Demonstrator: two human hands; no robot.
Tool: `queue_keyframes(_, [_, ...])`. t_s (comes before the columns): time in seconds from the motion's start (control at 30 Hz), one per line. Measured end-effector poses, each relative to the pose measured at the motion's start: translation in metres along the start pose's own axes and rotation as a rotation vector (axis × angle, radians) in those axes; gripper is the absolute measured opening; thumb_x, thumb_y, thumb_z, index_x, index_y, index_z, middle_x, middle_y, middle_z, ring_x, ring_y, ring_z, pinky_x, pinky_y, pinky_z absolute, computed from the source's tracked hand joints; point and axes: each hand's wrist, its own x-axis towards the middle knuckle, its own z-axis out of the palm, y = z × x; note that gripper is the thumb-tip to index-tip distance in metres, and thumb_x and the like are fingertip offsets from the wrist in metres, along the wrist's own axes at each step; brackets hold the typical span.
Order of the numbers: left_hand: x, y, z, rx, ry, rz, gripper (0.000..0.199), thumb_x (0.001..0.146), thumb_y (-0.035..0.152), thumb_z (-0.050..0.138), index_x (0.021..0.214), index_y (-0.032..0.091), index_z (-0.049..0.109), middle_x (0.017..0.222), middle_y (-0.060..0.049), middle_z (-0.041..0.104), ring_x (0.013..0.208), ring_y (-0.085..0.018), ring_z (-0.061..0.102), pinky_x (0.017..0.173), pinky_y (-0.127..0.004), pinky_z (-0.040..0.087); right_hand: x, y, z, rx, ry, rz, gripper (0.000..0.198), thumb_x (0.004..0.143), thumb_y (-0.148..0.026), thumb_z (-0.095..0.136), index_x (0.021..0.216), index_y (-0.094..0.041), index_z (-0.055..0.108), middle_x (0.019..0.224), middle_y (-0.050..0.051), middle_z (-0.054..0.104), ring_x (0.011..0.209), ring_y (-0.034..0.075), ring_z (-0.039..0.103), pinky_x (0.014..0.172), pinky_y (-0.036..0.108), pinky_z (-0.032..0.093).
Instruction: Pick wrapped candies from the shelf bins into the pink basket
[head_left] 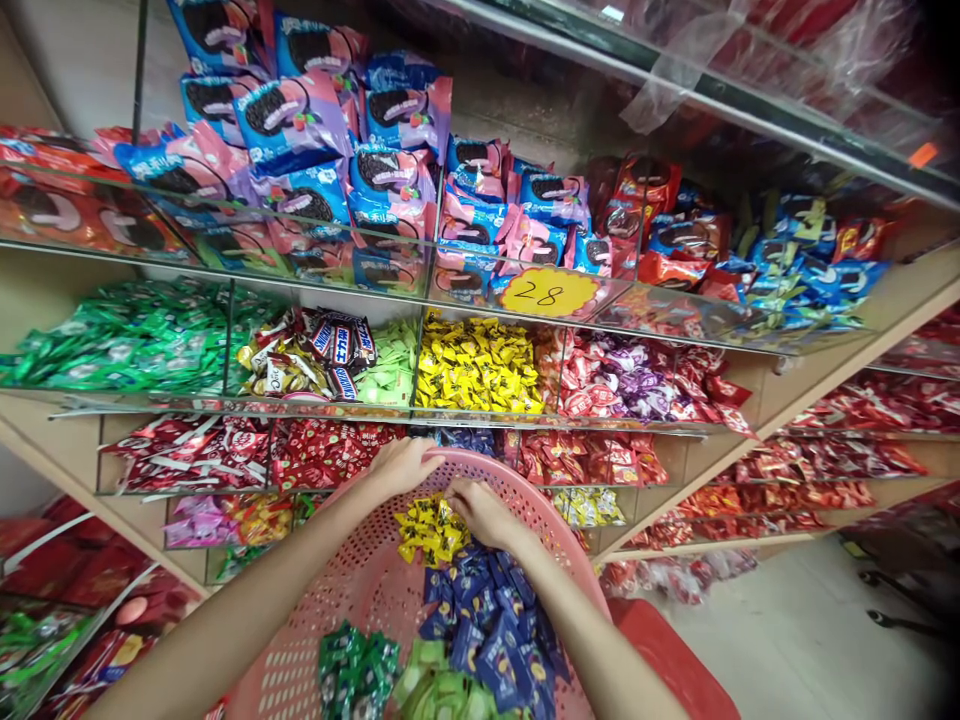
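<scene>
A large pink plastic basket point(360, 580) with a perforated wall is in front of me at the lower middle. My left hand point(405, 467) is closed over its far rim, fingers partly hidden behind it. Inside the basket, my right hand point(480, 512) is curled beside a small heap of yellow wrapped candies point(431, 528); what its fingers hold, if anything, is hidden. Dark blue candy packets point(491, 620) lie under my right forearm. Green wrapped candies point(358, 668) and light green packets point(442, 688) fill the near part of the basket.
Shelf bins hold more yellow candies point(480, 365), green candies point(135, 335) and Snickers bars point(334, 340). Above, a glass-fronted shelf holds cookie packs point(296, 120) and carries a yellow tag point(550, 292) reading 28. A red stool-like object point(667, 655) stands right of the basket.
</scene>
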Motion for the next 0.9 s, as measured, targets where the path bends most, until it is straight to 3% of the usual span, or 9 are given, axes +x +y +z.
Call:
queue_keyframes(0.23, [-0.001, 0.001, -0.001, -0.011, -0.009, -0.025, 0.037, 0.081, 0.052, 0.034, 0.092, 0.028, 0.059, 0.086, -0.002, 0.066, 0.086, -0.021, 0.06, 0.067, -0.025, 0.04, 0.001, -0.001, 0.006, -0.052, 0.0, -0.031, 0.014, 0.082, -0.013, 0.042, 0.077, -0.02, 0.053, 0.078, 0.002, 0.06, 0.075, 0.014, 0.053, 0.068, 0.022, 0.035])
queue_keyframes(0.7, [-0.002, 0.001, 0.0, -0.007, -0.004, -0.025, 0.037, 0.081, 0.052, 0.034, 0.091, 0.028, 0.059, 0.087, -0.002, 0.067, 0.086, -0.021, 0.061, 0.067, -0.026, 0.041, 0.002, 0.0, 0.014, -0.074, -0.031, -0.003, 0.014, 0.081, -0.013, 0.045, 0.075, -0.019, 0.055, 0.073, 0.001, 0.059, 0.072, 0.013, 0.052, 0.067, 0.021, 0.035])
queue_keyframes(0.9, [-0.001, -0.002, 0.003, 0.02, 0.016, 0.007, 0.039, 0.081, 0.052, 0.031, 0.092, 0.028, 0.059, 0.086, -0.003, 0.067, 0.083, -0.021, 0.061, 0.065, -0.026, 0.041, 0.002, 0.002, 0.017, -0.101, 0.004, 0.021, 0.012, 0.079, -0.013, 0.047, 0.081, -0.02, 0.056, 0.081, 0.002, 0.061, 0.082, 0.015, 0.054, 0.074, 0.023, 0.036])
